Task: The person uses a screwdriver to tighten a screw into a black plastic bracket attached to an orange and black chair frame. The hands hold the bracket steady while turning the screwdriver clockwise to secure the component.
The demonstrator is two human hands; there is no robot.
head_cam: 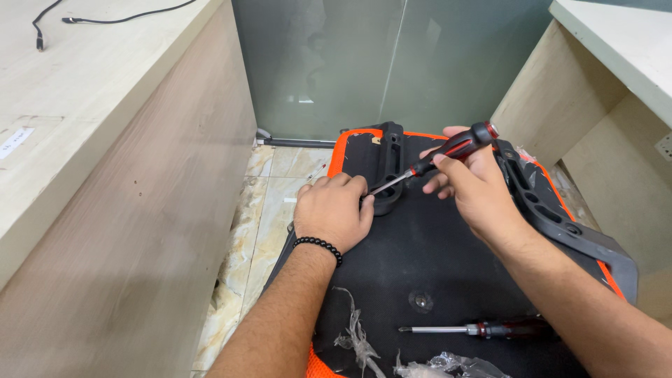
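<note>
A black panel with an orange edge (420,245) lies flat below me. My right hand (476,185) grips a red-and-black screwdriver (448,150), its shaft angled down-left to a black plastic bracket (387,168) on the panel's far left. My left hand (336,210), with a black bead bracelet at the wrist, is closed on the bracket's near end right beside the screwdriver tip. A second black bracket (553,210) runs along the panel's right edge. A second screwdriver (483,327) lies loose on the panel near me.
Crumpled clear plastic bags (364,343) lie at the panel's near edge. Wooden desk sides stand close on the left (140,231) and the right (560,91). Frosted glass (392,63) closes the back. Marble floor tiles (259,217) show on the left. A black cable (105,17) lies on the left desktop.
</note>
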